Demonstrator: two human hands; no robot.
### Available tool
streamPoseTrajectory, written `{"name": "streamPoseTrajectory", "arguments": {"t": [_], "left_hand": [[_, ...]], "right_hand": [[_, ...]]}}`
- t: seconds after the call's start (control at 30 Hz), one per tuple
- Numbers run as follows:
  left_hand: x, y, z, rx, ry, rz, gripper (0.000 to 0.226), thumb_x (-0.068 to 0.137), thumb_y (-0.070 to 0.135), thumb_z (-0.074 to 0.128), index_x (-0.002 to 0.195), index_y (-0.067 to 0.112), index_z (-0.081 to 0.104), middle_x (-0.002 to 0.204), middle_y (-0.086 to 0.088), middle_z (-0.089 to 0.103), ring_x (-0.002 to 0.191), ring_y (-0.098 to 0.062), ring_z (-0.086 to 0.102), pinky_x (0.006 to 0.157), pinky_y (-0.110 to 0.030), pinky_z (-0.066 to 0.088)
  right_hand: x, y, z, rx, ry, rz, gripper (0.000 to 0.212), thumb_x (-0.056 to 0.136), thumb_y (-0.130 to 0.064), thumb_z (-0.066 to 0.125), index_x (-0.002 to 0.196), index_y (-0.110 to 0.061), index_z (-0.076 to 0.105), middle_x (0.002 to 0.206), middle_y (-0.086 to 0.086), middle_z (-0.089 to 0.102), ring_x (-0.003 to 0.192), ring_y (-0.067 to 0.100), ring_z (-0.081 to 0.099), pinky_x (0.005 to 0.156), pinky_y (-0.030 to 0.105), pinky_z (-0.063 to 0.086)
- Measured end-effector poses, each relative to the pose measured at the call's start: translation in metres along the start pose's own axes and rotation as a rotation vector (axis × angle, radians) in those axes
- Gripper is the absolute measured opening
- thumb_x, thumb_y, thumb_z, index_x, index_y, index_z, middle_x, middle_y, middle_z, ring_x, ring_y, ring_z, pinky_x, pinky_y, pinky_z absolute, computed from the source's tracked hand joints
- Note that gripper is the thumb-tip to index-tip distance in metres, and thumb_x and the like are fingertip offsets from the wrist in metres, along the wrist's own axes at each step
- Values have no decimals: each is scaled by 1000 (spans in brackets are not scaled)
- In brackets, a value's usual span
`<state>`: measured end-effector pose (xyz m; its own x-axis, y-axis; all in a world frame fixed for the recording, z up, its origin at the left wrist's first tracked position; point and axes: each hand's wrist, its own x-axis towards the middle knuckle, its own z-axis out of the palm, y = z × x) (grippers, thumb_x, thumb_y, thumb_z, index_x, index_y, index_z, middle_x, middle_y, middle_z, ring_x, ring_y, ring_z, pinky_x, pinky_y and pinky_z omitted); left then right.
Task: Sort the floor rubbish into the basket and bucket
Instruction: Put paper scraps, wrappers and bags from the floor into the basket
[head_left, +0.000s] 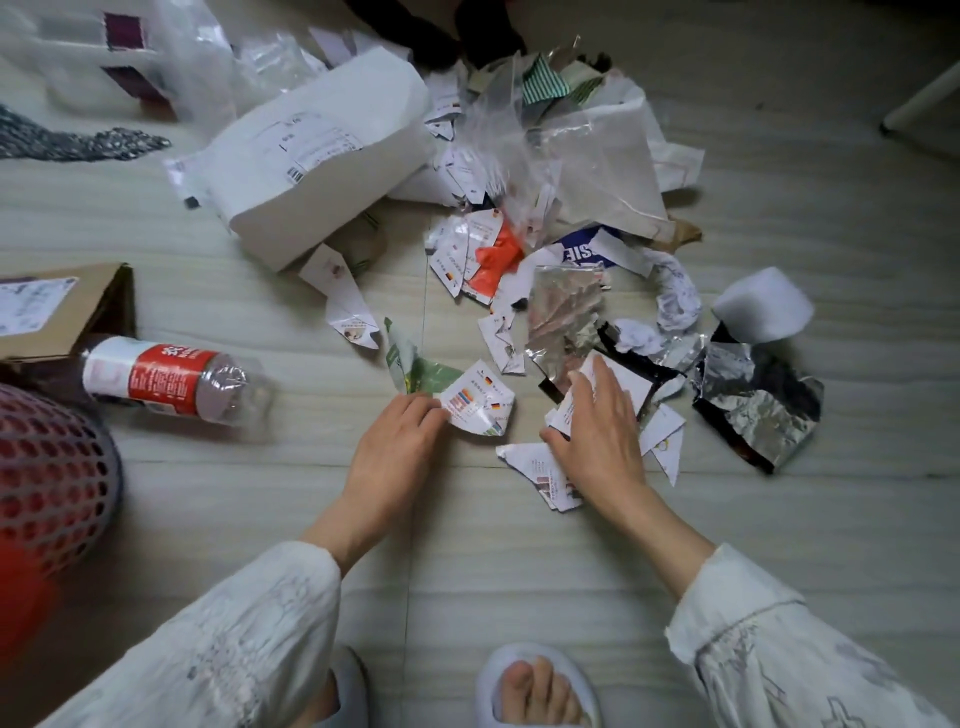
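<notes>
Torn paper, foil and plastic rubbish lies heaped on the pale floor. My left hand (397, 441) pinches the edge of a printed paper scrap (480, 402) with coloured stripes and small flags. My right hand (597, 431) lies over several white paper scraps (569, 410), fingers spread and slightly curled, thumb against a torn printed piece (540, 467). A red mesh basket (47, 467) stands at the left edge. A plastic bottle (171, 379) with a red label lies on its side near the basket. No bucket shows.
A big white mailer bag (322, 150) and clear plastic film (524, 135) lie at the back. Crumpled foil wrappers (753, 400) and white foam (761, 306) lie right. A cardboard box (62, 306) sits left. My slippered feet (535, 686) are at the bottom.
</notes>
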<state>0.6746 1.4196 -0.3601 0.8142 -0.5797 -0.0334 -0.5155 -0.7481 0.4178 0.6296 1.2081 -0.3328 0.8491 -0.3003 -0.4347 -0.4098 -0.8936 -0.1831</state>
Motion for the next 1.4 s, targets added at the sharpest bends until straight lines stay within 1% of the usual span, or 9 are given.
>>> {"name": "streamPoseTrajectory", "arguments": {"t": [0.1, 0.17, 0.37, 0.57, 0.7, 0.9, 1.17, 1.27, 1.4], "left_hand": [[-4, 4, -8, -30, -41, -77, 35, 63, -5, 75, 92, 11, 62, 83, -6, 61, 76, -27, 60, 54, -30, 50], [-4, 6, -14, -54, -32, -111, 20, 73, 1, 65, 91, 10, 60, 80, -7, 58, 73, -28, 59, 51, -31, 48], [-1, 12, -41, -251, 62, -316, 9, 87, 6, 57, 91, 4, 65, 85, -15, 61, 80, -34, 57, 67, -33, 41], [-5, 27, -103, -380, 221, -407, 16, 85, 2, 56, 95, 4, 69, 91, -16, 66, 87, -33, 61, 78, -36, 44], [-14, 37, -155, -400, 323, -402, 17, 86, 2, 54, 96, 4, 68, 96, -14, 67, 91, -29, 61, 81, -30, 43], [-50, 39, -242, -402, 553, -403, 16, 83, -3, 56, 93, 1, 68, 93, -13, 68, 87, -27, 62, 76, -17, 37], [-132, -10, -344, -303, 871, -597, 17, 84, 0, 56, 95, 2, 69, 98, -14, 69, 91, -25, 60, 81, -25, 39], [-163, -40, -354, -261, 889, -745, 20, 83, 1, 55, 96, 3, 69, 100, -17, 68, 98, -32, 60, 86, -32, 40], [-190, -70, -349, -288, 756, -882, 31, 83, 1, 52, 112, 5, 63, 112, -19, 63, 107, -34, 56, 95, -35, 39]], "right_hand": [[-6, 1, -6, -69, -86, 70, 67, 96, -24, 44, 148, -6, 6, 157, 15, 5, 146, 27, 3, 118, 39, 8], [-10, -1, -9, -114, -98, 50, 61, 96, -14, 35, 147, 0, 4, 156, 20, 9, 145, 29, 8, 117, 34, 10], [-20, -8, -42, -204, 15, -2, 60, 91, 6, 35, 145, 4, 9, 139, 19, 40, 125, 31, 44, 94, 35, 41], [-45, -17, -106, -312, 100, -73, 58, 91, 6, 36, 145, 0, 15, 122, 16, 57, 100, 31, 61, 79, 38, 48], [-65, -41, -144, -74, 216, -94, 48, 89, 7, 38, 135, -6, 39, 108, 18, 63, 90, 31, 61, 69, 35, 45], [-102, -119, -211, 432, 327, -153, 37, 91, 3, 40, 120, -5, 61, 117, 14, 65, 107, 26, 59, 94, 32, 44], [-145, -262, -248, 550, 177, -358, 35, 89, 1, 42, 113, -6, 67, 120, 9, 65, 115, 21, 55, 99, 26, 39], [-155, -303, -240, 550, 104, -409, 35, 88, 2, 42, 112, -6, 67, 118, 11, 65, 105, 20, 56, 88, 22, 40], [-162, -353, -217, 548, 26, -477, 33, 89, 2, 43, 112, -4, 66, 121, 11, 64, 116, 23, 55, 95, 23, 39]]}}
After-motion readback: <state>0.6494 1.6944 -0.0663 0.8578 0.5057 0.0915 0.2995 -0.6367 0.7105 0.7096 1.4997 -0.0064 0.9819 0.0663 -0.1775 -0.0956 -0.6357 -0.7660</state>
